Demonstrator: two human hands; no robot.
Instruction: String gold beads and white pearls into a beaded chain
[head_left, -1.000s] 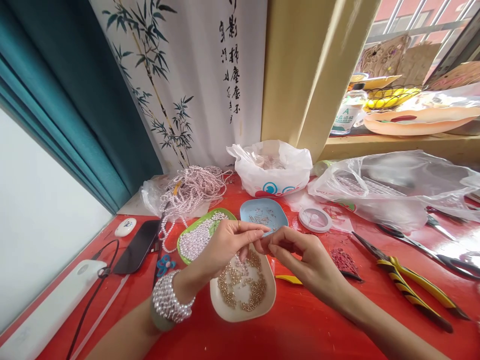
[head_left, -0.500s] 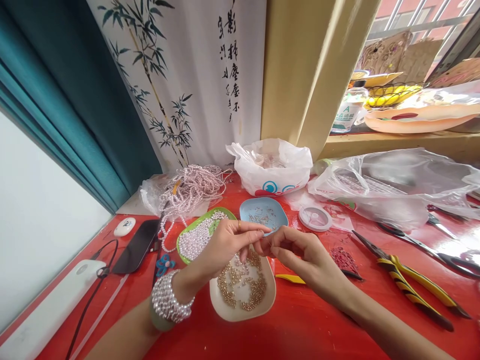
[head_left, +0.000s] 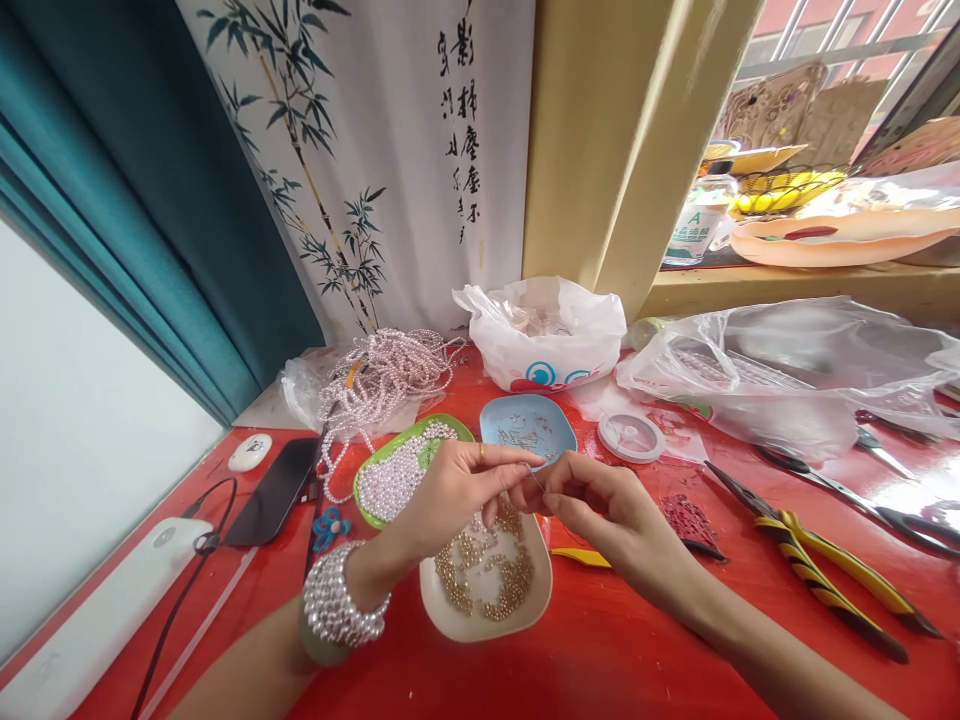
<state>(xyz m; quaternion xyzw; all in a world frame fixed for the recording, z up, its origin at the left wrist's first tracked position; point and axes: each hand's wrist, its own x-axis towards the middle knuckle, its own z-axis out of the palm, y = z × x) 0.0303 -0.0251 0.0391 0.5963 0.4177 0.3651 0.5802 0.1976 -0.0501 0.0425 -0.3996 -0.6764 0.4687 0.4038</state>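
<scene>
My left hand and my right hand meet above the beads, each with its fingertips pinched. A fine, thread-like strand shows between them; whether it is thread or wire I cannot tell. Anything small in the left fingertips is hidden. Under the hands lies a cream dish with gold beads and a few pale ones. Left of it, a green dish holds white pearl beads. Just behind the fingers is a blue dish with small metal pins.
Pliers and scissors lie on the right, near a red beaded piece. A clear spool is behind my right hand. Pink bead strings and a white plastic bag stand behind. A phone lies left.
Both hands stay almost in place, still pinched together. The fingertips have shifted slightly, and the fine strand between them shows more clearly.
</scene>
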